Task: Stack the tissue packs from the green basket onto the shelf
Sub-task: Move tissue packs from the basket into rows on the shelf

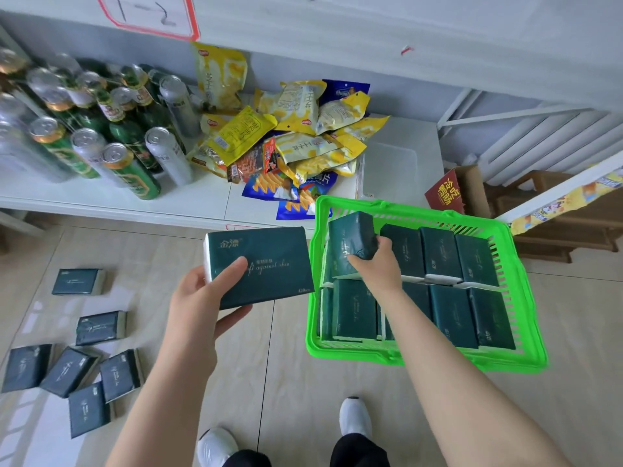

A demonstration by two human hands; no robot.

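A: Where are the tissue packs?

B: Most sit in the green basket point(519, 298) on the floor, two rows of dark green packs standing on edge. The right hand point(377, 267) is inside it, its fingers point(384, 246) clamped on one tilted pack point(350, 241) raised above the others. The left hand point(202, 291) holds another pack point(259, 264) flat, just left of the basket, thumb on top and the other fingers curled under it.

A: Can you see all of the basket's packs?

B: No. The right forearm crosses the near row and hides part of it, and the raised pack covers what stands behind it. I cannot count them.

A: And the shelf?

B: The white shelf point(209, 200) carries green and silver cans point(111, 143) on the left and a heap of snack bags point(293, 136) in the middle. The cans run off the left edge. Something pale and flat lies on the right of the shelf, too faint to name.

A: Anything else?

B: Six loose packs point(91, 352) lie scattered on the floor point(303, 399) at left. Two white shoes point(355, 416) show at the bottom, cut off. A red carton point(445, 193) stands beyond the basket, its print unreadable to me.
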